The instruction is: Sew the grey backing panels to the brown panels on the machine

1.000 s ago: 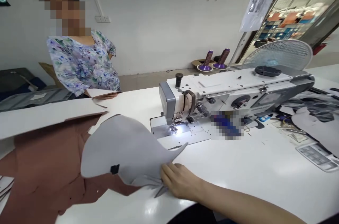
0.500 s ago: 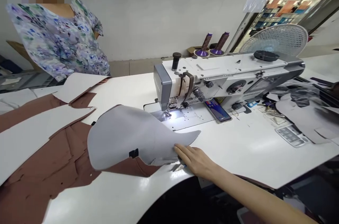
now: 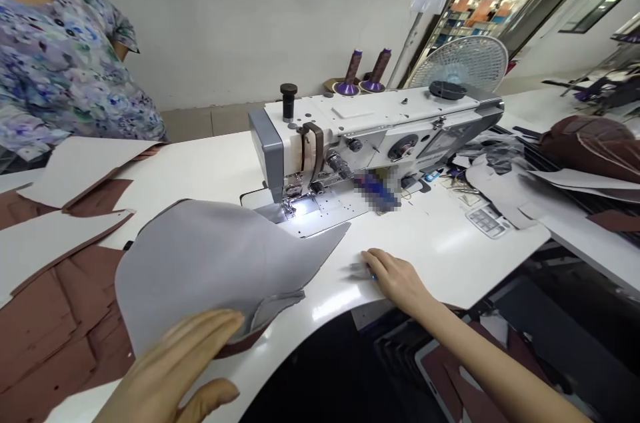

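Note:
A large grey-faced piece of material (image 3: 200, 256) with a brown underside lies on the white table, left of the sewing machine's needle (image 3: 289, 208). Its pointed end reaches right, and its near edge is folded up. My left hand (image 3: 180, 356) is over that near edge, fingers stretched out and thumb apart; whether it touches the piece I cannot tell. Right of the piece, my right hand (image 3: 400, 279) is low over the table, closed around thread snips (image 3: 359, 269) whose blades point left and look blurred. The snips are apart from the grey piece.
Brown and pale cut pieces (image 3: 65, 303) are stacked at left. The sewing machine (image 3: 370, 136) stands ahead, with two thread cones (image 3: 353, 69) and a fan (image 3: 460, 66) behind. A person in a floral top (image 3: 75, 69) stands at left. Scraps (image 3: 495, 189) lie at right.
My left hand has come into view at the grey piece's near edge. My right hand has left the piece and moved right with the snips. The view has swung right.

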The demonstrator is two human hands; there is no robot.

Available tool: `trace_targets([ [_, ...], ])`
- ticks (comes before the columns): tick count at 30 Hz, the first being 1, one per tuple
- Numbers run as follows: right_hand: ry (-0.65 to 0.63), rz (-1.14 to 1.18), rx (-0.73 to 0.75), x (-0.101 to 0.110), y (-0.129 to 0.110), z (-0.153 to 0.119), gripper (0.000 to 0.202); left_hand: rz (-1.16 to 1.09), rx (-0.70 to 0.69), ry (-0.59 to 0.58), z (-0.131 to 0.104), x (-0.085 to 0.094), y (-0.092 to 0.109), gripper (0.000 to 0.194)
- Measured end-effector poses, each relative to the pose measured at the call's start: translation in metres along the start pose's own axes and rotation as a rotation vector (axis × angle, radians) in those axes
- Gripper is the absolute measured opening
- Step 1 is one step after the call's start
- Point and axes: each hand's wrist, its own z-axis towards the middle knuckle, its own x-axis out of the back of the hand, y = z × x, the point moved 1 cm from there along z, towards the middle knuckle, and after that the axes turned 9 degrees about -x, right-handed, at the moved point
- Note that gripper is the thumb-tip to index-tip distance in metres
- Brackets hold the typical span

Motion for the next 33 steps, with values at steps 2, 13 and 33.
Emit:
trace_targets([
  [2,-0.092,-0.015,-0.099,0.001,0.008,0.001,0.024,-0.090,0.029,-0.025,0.016,0.003,0.004,0.042],
  [13,-0.029,0.446,0.118,0.056,-0.087,0.059,0.017,-0.343,0.322,-0.309,0.087,-0.008,-0.025,0.029],
  [33,-0.286,0.233,0.274,0.029,-0.125,0.065,0.010,-0.469,0.186,-0.246,0.078,-0.084,0.006,0.011],
])
